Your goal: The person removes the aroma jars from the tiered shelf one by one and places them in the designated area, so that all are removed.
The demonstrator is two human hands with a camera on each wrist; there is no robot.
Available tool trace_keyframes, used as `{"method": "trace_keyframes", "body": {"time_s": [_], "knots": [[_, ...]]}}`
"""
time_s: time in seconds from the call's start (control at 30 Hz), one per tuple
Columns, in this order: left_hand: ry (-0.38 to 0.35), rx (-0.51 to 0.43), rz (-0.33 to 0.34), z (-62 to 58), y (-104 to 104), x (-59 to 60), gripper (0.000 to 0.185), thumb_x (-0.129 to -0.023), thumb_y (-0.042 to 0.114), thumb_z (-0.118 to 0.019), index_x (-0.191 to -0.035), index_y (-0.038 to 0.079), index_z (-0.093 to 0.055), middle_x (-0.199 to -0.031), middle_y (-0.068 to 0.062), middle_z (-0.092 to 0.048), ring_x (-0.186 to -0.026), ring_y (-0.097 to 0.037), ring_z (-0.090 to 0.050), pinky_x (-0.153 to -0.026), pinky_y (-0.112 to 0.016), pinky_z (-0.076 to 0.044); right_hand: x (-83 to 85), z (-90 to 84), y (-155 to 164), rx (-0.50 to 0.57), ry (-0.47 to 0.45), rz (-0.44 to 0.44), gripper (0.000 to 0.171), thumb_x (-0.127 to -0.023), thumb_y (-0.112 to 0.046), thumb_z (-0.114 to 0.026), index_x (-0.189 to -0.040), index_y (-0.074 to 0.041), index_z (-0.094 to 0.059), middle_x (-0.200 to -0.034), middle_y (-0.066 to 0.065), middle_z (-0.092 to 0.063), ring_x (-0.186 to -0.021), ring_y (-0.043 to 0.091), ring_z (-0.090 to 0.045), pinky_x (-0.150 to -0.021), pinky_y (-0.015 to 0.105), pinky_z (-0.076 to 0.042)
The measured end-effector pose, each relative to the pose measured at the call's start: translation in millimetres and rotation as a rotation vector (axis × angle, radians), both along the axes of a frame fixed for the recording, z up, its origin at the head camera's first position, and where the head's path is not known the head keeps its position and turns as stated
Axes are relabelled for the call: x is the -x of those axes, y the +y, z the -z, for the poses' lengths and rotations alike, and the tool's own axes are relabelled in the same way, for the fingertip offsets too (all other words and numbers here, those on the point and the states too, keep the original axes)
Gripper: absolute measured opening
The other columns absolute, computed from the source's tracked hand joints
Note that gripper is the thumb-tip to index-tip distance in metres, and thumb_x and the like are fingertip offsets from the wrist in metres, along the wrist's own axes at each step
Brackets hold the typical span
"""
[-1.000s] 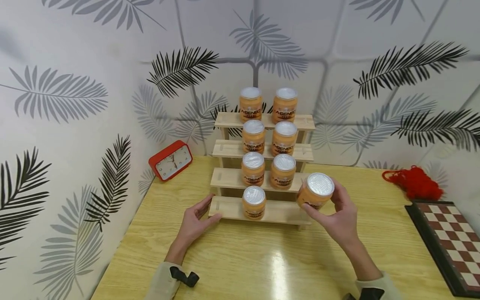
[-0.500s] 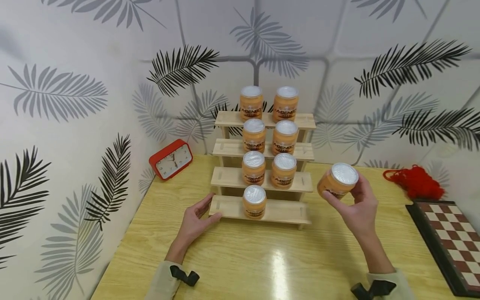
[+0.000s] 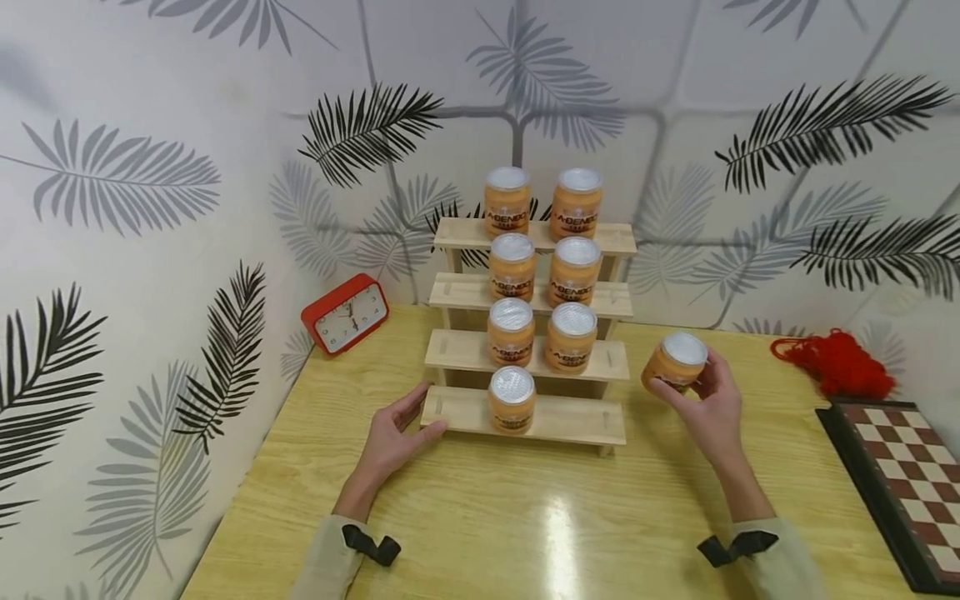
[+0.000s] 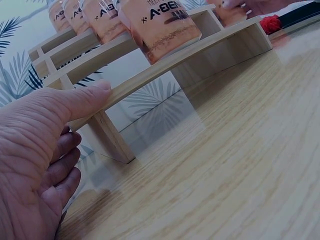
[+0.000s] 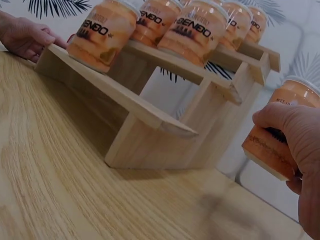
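A stepped wooden rack (image 3: 577,422) (image 5: 145,107) (image 4: 200,47) stands on the table with several orange jars with silver lids on it, two on each upper step and a single jar (image 3: 512,399) on the lowest step. My right hand (image 3: 708,408) (image 5: 300,150) grips another orange jar (image 3: 674,362) (image 5: 277,135) to the right of the rack, low over the table. My left hand (image 3: 390,437) (image 4: 40,145) rests at the left end of the lowest step, with the thumb on the board's edge and the fingers loose.
A red alarm clock (image 3: 345,314) leans by the wall at the back left. A red yarn bundle (image 3: 847,372) and a chessboard (image 3: 900,483) lie at the right. The wooden tabletop (image 3: 540,525) stretches in front of the rack.
My right hand has carried the jar from the right end of the lowest step out to the right and then lower toward the table. The left hand has stayed on the rack.
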State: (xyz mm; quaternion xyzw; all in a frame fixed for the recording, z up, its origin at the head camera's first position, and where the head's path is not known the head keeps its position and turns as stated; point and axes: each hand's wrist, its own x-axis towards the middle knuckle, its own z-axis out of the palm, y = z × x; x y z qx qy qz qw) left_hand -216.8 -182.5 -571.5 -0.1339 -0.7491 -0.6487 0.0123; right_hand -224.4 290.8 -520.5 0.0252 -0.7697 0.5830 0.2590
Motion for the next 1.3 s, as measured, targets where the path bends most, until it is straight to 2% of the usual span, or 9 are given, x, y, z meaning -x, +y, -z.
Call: {"method": "trace_keyframes", "body": {"time_s": [0.17, 0.33, 0.57, 0.8, 1.1, 1.3], "knots": [[-0.013, 0.006, 0.002, 0.9, -1.5, -0.4, 0.072, -0.091, 0.008, -0.083, -0.154, 0.002, -0.050, -0.156, -0.012, -0.051, -0.144, -0.026, -0.048, -0.119, -0.045, -0.038, 22.0, 21.5, 8.4, -0.006, -0.119, -0.001, 0.078, -0.084, 0.006, -0.084, -0.152, -0.001, -0.045, -0.124, -0.010, -0.059, -0.110, -0.001, -0.059, -0.089, 0.011, -0.051], [-0.010, 0.005, -0.004, -1.6, -1.3, 0.2, 0.071, -0.091, 0.008, -0.083, -0.154, 0.003, -0.051, -0.157, -0.012, -0.051, -0.144, -0.027, -0.048, -0.119, -0.046, -0.038, 47.0, 23.8, 13.2, -0.012, -0.197, -0.024, 0.078, -0.089, -0.005, -0.084, -0.152, 0.000, -0.038, -0.129, 0.002, -0.057, -0.109, -0.002, -0.057, -0.088, 0.010, -0.051], [-0.033, 0.008, -0.008, -3.4, 1.3, 0.0, 0.072, -0.090, 0.009, -0.084, -0.154, 0.007, -0.052, -0.156, -0.011, -0.051, -0.144, -0.025, -0.049, -0.119, -0.044, -0.038, 61.8, 2.2, 10.4, -0.019, -0.182, -0.065, 0.075, -0.088, 0.000, -0.082, -0.148, 0.009, -0.037, -0.126, 0.014, -0.058, -0.098, 0.000, -0.057, -0.078, 0.009, -0.050], [-0.034, 0.006, -0.007, -2.8, 2.3, -0.1, 0.072, -0.090, 0.010, -0.084, -0.154, 0.004, -0.051, -0.157, -0.011, -0.051, -0.144, -0.025, -0.048, -0.119, -0.046, -0.038, 75.8, -0.3, 3.3, 0.000, -0.182, -0.045, 0.076, -0.087, 0.003, -0.081, -0.148, 0.011, -0.037, -0.131, 0.024, -0.057, -0.101, 0.005, -0.058, -0.081, 0.012, -0.051], [-0.023, 0.001, -0.005, -3.0, 1.7, -0.1, 0.072, -0.090, 0.010, -0.084, -0.154, 0.006, -0.051, -0.156, -0.010, -0.051, -0.144, -0.026, -0.049, -0.119, -0.046, -0.039, 91.7, -0.8, -4.1, 0.065, -0.182, -0.037, 0.076, -0.086, 0.005, -0.082, -0.150, 0.007, -0.041, -0.130, 0.017, -0.059, -0.103, 0.007, -0.059, -0.082, 0.013, -0.052], [-0.023, 0.000, -0.003, -3.0, 0.9, 0.1, 0.072, -0.091, 0.009, -0.083, -0.155, 0.004, -0.050, -0.156, -0.010, -0.052, -0.144, -0.025, -0.049, -0.119, -0.045, -0.038, 104.0, 9.0, -1.0, 0.091, -0.204, -0.043, 0.078, -0.085, 0.006, -0.083, -0.151, 0.005, -0.041, -0.133, 0.021, -0.058, -0.100, 0.008, -0.060, -0.080, 0.012, -0.051]]}}
